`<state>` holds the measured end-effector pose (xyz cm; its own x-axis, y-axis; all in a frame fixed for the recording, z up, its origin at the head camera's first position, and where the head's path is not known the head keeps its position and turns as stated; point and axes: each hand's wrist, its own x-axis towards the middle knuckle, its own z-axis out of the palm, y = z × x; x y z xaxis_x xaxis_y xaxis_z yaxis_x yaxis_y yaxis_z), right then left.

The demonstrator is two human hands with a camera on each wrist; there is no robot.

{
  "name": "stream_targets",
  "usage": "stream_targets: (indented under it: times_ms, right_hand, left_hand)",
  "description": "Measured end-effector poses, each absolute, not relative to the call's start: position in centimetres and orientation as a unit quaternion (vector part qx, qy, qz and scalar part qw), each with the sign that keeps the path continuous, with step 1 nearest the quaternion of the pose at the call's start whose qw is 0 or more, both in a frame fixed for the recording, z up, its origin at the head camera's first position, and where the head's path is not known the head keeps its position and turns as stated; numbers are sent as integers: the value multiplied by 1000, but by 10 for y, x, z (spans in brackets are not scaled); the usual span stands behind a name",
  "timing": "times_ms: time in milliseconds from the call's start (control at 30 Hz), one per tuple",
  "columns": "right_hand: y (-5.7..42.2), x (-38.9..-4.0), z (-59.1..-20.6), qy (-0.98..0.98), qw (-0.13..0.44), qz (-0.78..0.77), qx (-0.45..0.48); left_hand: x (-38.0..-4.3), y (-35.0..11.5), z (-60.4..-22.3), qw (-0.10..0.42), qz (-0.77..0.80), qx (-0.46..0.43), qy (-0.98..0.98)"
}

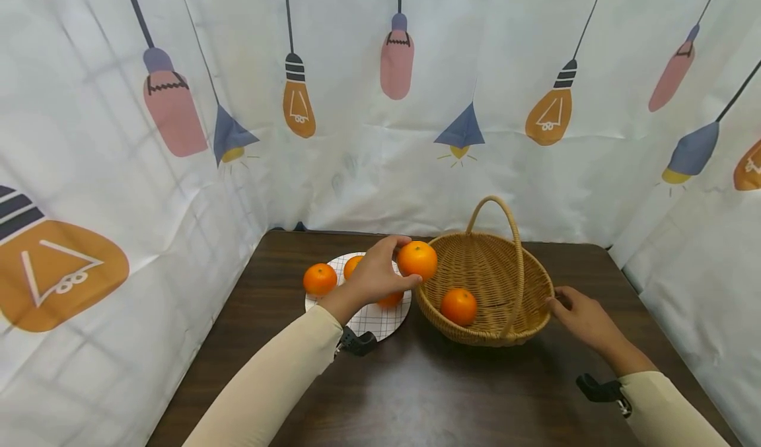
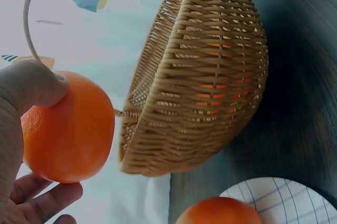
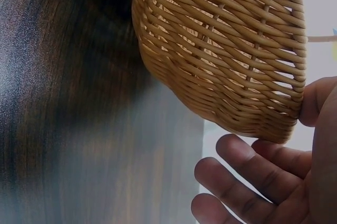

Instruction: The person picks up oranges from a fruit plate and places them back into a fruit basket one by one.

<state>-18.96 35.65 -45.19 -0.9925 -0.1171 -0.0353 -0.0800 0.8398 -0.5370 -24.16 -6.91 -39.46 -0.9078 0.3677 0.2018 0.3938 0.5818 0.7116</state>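
My left hand [image 1: 376, 272] grips an orange [image 1: 417, 261] between thumb and fingers, raised beside the left rim of a wicker basket [image 1: 535, 285]. Close up in the left wrist view, the thumb lies over the held orange [image 2: 73, 134], with fingertips beneath it. My right hand [image 1: 585, 318] pinches the basket's right rim between thumb and index finger, while its other fingers [image 3: 231, 182] spread below the wicker wall. Inside the basket lies another orange [image 1: 458, 307]. Left of it, a white plate with a dark grid [image 1: 380, 321] carries several oranges, partly hidden by the left hand.
The basket's tall arched handle [image 1: 516, 255] rises over its middle. Everything stands on a dark wooden table [image 1: 380, 394]. White curtains [image 1: 368, 170] printed with lamps and bulbs enclose its back and sides. One orange [image 1: 320, 279] sits at the plate's left edge.
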Motion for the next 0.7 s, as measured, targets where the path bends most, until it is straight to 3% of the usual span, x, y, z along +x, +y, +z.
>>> stream_targets:
  times_ms: [700]
  right_hand:
    - [355, -190, -454, 960, 26, -275, -51]
  left_hand:
    - [-256, -23, -411, 11, -320, -243, -916]
